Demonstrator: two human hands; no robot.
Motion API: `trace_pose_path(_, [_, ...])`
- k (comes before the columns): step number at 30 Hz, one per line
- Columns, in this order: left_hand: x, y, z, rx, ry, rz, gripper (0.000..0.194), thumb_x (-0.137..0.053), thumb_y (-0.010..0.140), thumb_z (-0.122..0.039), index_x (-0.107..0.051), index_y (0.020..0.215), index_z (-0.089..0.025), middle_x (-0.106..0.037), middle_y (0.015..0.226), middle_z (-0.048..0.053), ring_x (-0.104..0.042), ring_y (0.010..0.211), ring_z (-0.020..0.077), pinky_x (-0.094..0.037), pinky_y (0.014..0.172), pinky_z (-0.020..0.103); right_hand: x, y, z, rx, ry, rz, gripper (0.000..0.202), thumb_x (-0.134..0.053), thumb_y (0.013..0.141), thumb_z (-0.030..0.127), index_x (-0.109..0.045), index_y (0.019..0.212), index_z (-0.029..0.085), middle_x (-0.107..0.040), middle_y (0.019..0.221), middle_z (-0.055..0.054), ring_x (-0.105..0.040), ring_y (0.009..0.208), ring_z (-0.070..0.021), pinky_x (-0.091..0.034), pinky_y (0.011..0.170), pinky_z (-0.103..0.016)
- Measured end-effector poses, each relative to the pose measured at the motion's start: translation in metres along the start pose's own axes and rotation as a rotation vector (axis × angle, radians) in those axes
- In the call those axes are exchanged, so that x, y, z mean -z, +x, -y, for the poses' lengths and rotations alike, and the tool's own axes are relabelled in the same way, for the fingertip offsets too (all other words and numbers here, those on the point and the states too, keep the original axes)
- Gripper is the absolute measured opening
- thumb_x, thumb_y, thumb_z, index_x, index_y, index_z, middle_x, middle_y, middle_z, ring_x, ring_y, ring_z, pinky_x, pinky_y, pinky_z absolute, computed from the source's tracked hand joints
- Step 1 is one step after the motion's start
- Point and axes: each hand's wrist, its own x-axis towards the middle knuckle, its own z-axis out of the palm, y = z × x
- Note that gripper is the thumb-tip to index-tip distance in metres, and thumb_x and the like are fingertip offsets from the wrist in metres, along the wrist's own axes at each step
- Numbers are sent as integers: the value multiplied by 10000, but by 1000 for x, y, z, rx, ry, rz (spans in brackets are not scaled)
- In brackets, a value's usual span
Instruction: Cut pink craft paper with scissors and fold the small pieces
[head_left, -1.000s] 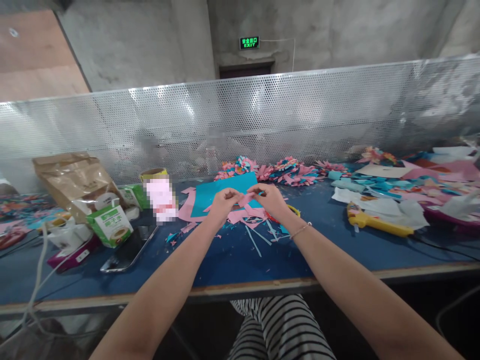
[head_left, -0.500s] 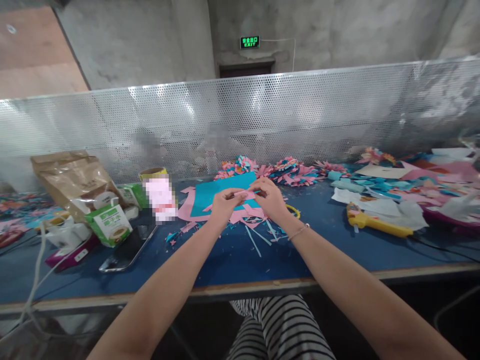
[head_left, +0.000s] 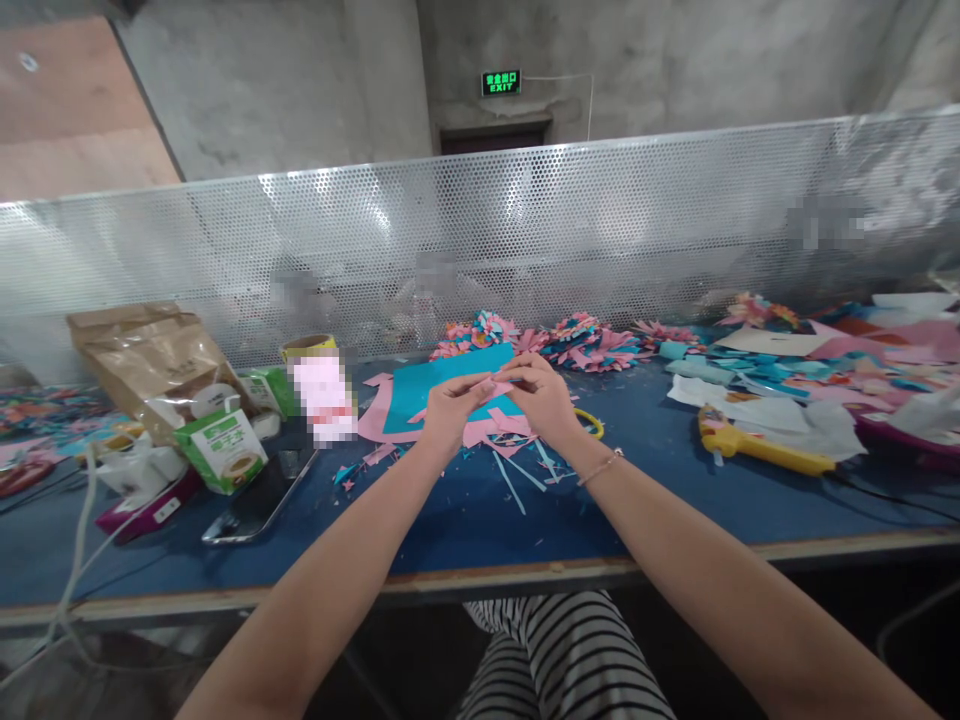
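Note:
Between the fingertips of both hands is a small strip of pink paper [head_left: 496,388], mostly covered by the fingers. My left hand [head_left: 454,405] pinches its left end, and my right hand [head_left: 538,392] grips the right end. The two hands nearly touch. Beneath and behind them lies a blue paper sheet [head_left: 420,385] on top of a larger pink sheet [head_left: 373,415]. Loose pink paper pieces [head_left: 499,428] and thin pale blue strips [head_left: 511,485] are scattered just below the hands. A yellow ring-shaped handle [head_left: 592,422] shows beside my right wrist.
Fringed paper flowers [head_left: 592,345] are heaped along the perforated metal screen [head_left: 480,230]. A yellow glue gun [head_left: 765,452] lies right, near white paper scraps [head_left: 757,410]. At left are a brown bag [head_left: 150,360], a green-white box [head_left: 221,450], a dark phone [head_left: 255,500] and a lit phone [head_left: 322,395].
My fingers have closed in over the pink strip, so less of it shows. The hands stay in nearly the same place; the view has shifted slightly.

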Motion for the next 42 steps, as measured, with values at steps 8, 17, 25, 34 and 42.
trace_pose_path(8, [-3, 2, 2, -14, -45, 4, 217, -705, 532, -291, -663, 707, -170, -652, 726, 27, -575, 698, 123, -456, 685, 267, -4, 0, -5, -126, 207, 6, 170, -564, 629, 163, -533, 795, 189, -499, 896, -29, -543, 765, -124, -476, 668, -267])
trace_pose_path(17, [-4, -1, -3, -13, -26, 14, 212, -702, 538, -285, -658, 715, -177, -653, 735, 20, -576, 699, 114, -457, 685, 261, -1, 0, -4, -32, 84, 32, 138, -554, 674, 194, -588, 808, 194, -469, 979, -48, -532, 793, -131, -484, 677, -285])
trace_pose_path(25, [-2, 0, -2, 29, -64, 42, 258, -725, 504, -289, -670, 720, -158, -656, 713, 38, -577, 666, 120, -473, 682, 286, 8, 1, 7, 80, -62, 24, 107, -551, 708, 195, -642, 760, 215, -538, 889, -53, -521, 868, -169, -459, 712, -320])
trace_pose_path(34, [-2, -1, -3, 20, -51, 53, 207, -721, 518, -257, -684, 704, -173, -664, 720, 34, -567, 648, 105, -456, 679, 275, 7, 2, 11, 99, -85, 25, 119, -552, 689, 141, -642, 731, 207, -559, 828, -48, -533, 833, -161, -446, 744, -324])
trace_pose_path(42, [-5, -2, -7, 68, -135, 36, 171, -724, 511, -213, -683, 668, -160, -651, 654, 20, -549, 597, 82, -445, 634, 239, 5, 1, 8, 90, -47, 12, 138, -539, 675, 121, -639, 731, 198, -554, 814, -39, -533, 813, -151, -451, 720, -314])
